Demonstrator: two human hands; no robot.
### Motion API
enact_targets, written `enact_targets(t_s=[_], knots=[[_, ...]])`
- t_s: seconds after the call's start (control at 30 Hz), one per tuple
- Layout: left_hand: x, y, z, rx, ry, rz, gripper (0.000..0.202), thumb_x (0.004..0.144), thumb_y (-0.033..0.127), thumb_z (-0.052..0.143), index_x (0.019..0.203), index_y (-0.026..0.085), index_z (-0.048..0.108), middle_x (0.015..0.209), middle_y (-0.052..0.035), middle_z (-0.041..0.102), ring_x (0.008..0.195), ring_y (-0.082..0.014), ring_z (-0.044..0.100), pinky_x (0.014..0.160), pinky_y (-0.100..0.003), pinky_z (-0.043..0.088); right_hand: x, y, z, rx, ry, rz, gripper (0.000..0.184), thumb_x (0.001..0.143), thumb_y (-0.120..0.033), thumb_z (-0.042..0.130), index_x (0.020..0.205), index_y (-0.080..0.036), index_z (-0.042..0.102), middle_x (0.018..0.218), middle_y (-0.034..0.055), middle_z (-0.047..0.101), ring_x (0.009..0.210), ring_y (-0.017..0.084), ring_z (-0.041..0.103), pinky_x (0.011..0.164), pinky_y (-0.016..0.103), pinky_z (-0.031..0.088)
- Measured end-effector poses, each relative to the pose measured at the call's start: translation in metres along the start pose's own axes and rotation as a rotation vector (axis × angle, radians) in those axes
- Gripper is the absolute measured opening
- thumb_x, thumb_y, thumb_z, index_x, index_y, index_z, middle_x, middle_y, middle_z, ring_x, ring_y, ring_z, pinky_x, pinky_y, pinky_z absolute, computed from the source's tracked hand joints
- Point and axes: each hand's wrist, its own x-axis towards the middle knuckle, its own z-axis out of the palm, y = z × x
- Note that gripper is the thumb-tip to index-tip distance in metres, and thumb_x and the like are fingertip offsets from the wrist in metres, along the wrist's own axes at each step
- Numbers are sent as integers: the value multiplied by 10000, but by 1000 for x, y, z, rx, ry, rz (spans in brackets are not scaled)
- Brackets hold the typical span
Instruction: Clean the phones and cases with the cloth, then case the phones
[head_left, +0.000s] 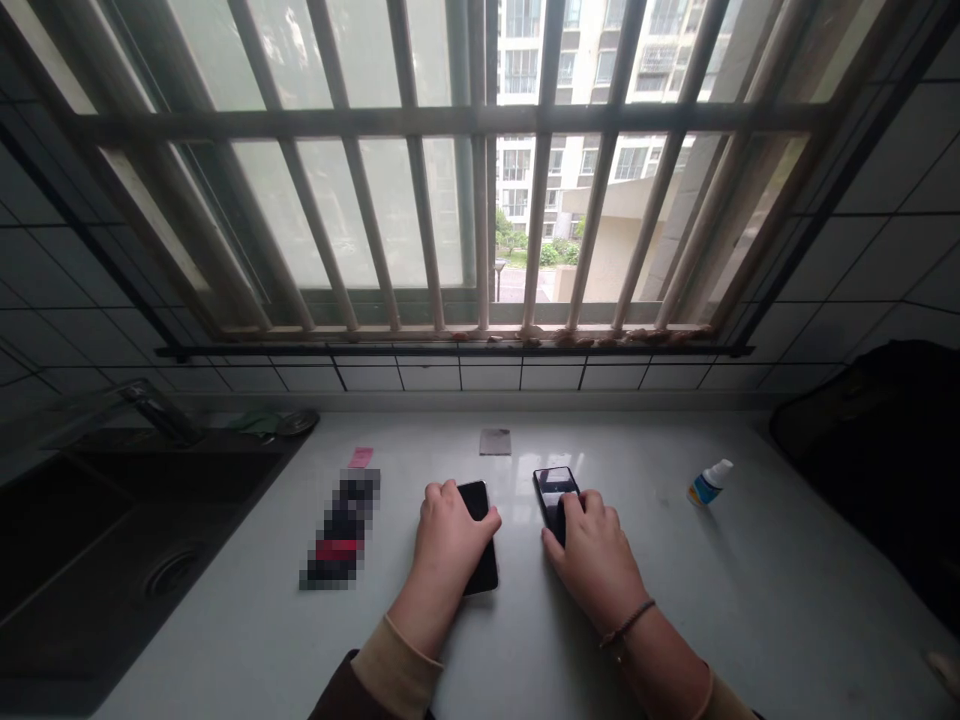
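Note:
Two black phones lie side by side on the pale countertop (637, 620) below a barred window. My left hand (448, 535) rests on the left phone (480, 540), fingers curled over its edge. My right hand (592, 550) lies on the lower part of the right phone (556, 492), fingers bent over it; the screen's upper part shows a reflection. Both phones stay flat on the counter.
A dark sink (112, 540) with a tap (161, 410) fills the left side. A blurred dark packet (341, 530), a pink slip (361, 457) and a small grey square (495, 441) lie nearby. A small white bottle (709, 483) lies at right, a black bag (877, 450) beyond it.

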Motion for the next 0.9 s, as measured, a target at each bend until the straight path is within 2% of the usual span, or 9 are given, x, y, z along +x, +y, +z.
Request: enact_targets(t_s=[0.23, 0.33, 0.43, 0.57, 0.7, 0.77, 0.9], knots=[[2, -2, 7, 100, 42, 44, 522, 815, 455, 698, 1189, 97, 626, 1184, -176, 584, 1111, -349, 620, 953, -383, 479, -8, -16, -3, 49, -5, -109, 331, 908, -372, 700, 1156, -155, 673, 1236, 192, 593, 1017, 336, 585, 912, 414, 486], [3, -3, 10, 134, 44, 51, 497, 811, 445, 710, 1164, 103, 636, 1171, -171, 589, 1117, -349, 607, 962, -385, 469, -13, -24, -4, 31, -11, -143, 324, 909, -369, 701, 1147, -151, 679, 1235, 202, 610, 1002, 339, 587, 915, 423, 485], [4, -3, 12, 164, 39, 47, 483, 812, 440, 715, 1149, 102, 645, 1165, -175, 590, 1128, -353, 594, 977, -392, 454, -17, -29, -3, 13, -21, -179, 348, 921, -390, 701, 1176, -154, 680, 1315, 215, 604, 1008, 339, 593, 915, 427, 486], [3, -4, 13, 182, 35, 49, 460, 814, 443, 710, 1121, 104, 658, 1172, -185, 588, 1158, -368, 559, 985, -398, 446, -17, -28, -2, 31, -22, -169, 393, 933, -461, 713, 1198, -172, 680, 1332, 204, 599, 1007, 328, 608, 859, 398, 496], [3, -6, 13, 184, 11, 58, 483, 833, 458, 696, 1154, 100, 657, 1198, -194, 580, 1169, -369, 545, 981, -399, 441, 1, -3, -9, 50, 47, -112, 351, 1025, -474, 582, 1207, -197, 695, 1218, 165, 630, 990, 305, 617, 848, 374, 483], [2, -6, 11, 183, -3, 64, 518, 852, 493, 687, 1188, 100, 653, 1215, -196, 581, 1177, -369, 541, 976, -399, 442, 16, 22, -13, 24, 117, -23, 318, 1041, -409, 555, 1224, -198, 708, 1199, 166, 632, 1016, 309, 613, 883, 381, 469], [0, -6, 6, 173, 9, 97, 610, 912, 591, 625, 1276, 102, 640, 1262, -205, 580, 1186, -376, 536, 965, -415, 448, 41, 81, -17, -43, 228, 243, 369, 994, -334, 610, 1314, -172, 702, 1261, 211, 612, 1089, 362, 609, 899, 423, 467]])
